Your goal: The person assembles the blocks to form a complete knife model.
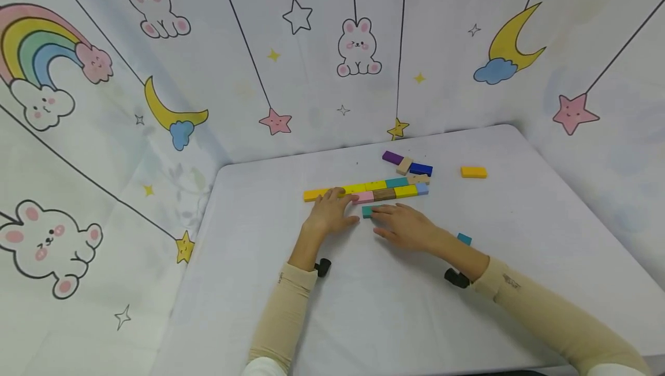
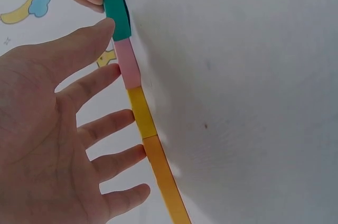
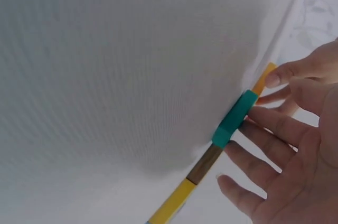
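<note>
My left hand (image 1: 329, 212) lies at the left part of the front row of blocks, its fingers spread. In the left wrist view its fingertips stand along the pink block (image 2: 128, 63), the yellow block (image 2: 141, 112) and the orange block (image 2: 165, 179). A teal-green block (image 3: 235, 117) lies between the hands, in front of the row. My right hand (image 1: 405, 227) touches its side with extended fingers and covers much of it in the head view. The brown block (image 1: 384, 194) continues the row beside the pink one.
Two long block rows lie side by side, the rear one ending in a wooden block (image 1: 418, 179). Behind them are a purple block (image 1: 392, 157), a tan block (image 1: 404, 166) and a blue block (image 1: 421, 169). A yellow-orange block (image 1: 474, 172) lies right; a teal block (image 1: 464, 239) is beside the right forearm.
</note>
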Available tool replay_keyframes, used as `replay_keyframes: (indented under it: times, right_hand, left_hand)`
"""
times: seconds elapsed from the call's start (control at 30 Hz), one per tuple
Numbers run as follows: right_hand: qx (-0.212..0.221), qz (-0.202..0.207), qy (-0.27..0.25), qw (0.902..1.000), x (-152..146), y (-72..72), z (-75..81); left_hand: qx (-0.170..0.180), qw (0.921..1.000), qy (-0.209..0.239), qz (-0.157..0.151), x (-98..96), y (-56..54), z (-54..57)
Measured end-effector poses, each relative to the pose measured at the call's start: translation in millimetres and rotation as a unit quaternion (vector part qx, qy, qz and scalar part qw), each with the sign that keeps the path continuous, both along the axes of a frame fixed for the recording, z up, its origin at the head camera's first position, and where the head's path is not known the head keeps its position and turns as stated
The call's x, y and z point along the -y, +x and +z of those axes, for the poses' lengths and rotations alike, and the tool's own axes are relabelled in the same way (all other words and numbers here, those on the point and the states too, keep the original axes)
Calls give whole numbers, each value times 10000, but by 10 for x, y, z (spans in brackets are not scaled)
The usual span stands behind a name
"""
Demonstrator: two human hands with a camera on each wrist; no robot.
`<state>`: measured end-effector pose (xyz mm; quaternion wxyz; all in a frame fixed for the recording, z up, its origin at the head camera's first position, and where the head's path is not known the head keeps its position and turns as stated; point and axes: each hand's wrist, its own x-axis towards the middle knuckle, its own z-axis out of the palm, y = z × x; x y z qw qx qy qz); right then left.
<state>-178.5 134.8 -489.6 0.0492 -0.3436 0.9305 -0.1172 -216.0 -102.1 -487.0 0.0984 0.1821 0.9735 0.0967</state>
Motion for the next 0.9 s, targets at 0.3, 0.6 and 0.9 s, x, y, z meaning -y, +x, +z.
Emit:
replay_keyframes:
  times: [0.3,0.6,0.9]
  right_hand:
    - [146,136,-135,9997,65,-87,-32]
    - [77,199,-327,9992,92,-111,-82]
    - [95,151,-235,9996,113,-136,-122]
  left_hand:
    - [58,10000,4,29,7,-7,-7]
    - [57,9999,122,19,11,1,19]
    - [35,9999,97,-21,2,-4,12]
